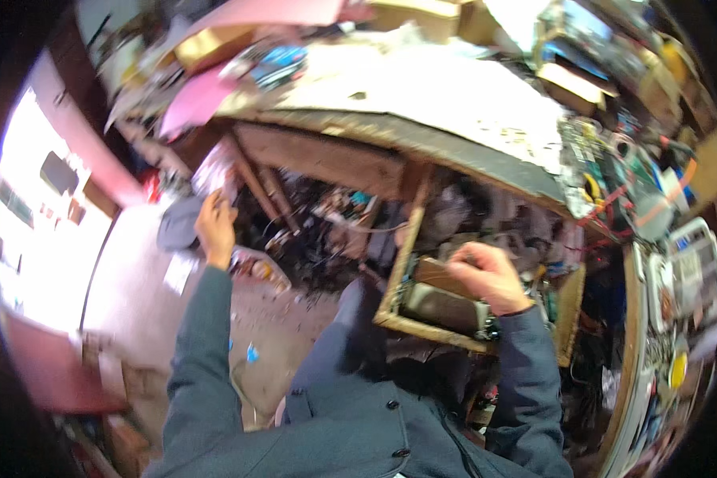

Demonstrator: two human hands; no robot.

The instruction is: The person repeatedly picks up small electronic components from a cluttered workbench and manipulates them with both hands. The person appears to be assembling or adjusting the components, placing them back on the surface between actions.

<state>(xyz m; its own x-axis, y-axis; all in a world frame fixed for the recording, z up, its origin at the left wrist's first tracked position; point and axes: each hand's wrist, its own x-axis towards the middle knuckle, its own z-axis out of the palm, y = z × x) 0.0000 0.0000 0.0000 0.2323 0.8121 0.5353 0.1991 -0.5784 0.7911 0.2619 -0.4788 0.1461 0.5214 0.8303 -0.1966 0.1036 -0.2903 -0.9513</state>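
My left hand (pixel 216 229) is raised in the air left of the workbench, its fingers loosely bent and slightly apart, with nothing visible in them. Over an open wooden drawer (pixel 434 335) on the right, my right hand (pixel 494 279) is closed, thumb and fingers drawn together. What it grips, if anything, is too small and blurred to name. Just below those fingers are a flat brown piece (pixel 440 277) and a greyish, rounded-edge box-like object (pixel 442 309) in the drawer. Cloth-like or plastic items fill the drawer's back part.
The workbench (pixel 454 151) has a bright, worn top with pink sheets (pixel 191 99) at its left. Tools and red wires (pixel 613 207) crowd its right end. Beside it stands a clear plastic case (pixel 693 271). Dark clutter lies on the floor (pixel 279 327) under the bench.
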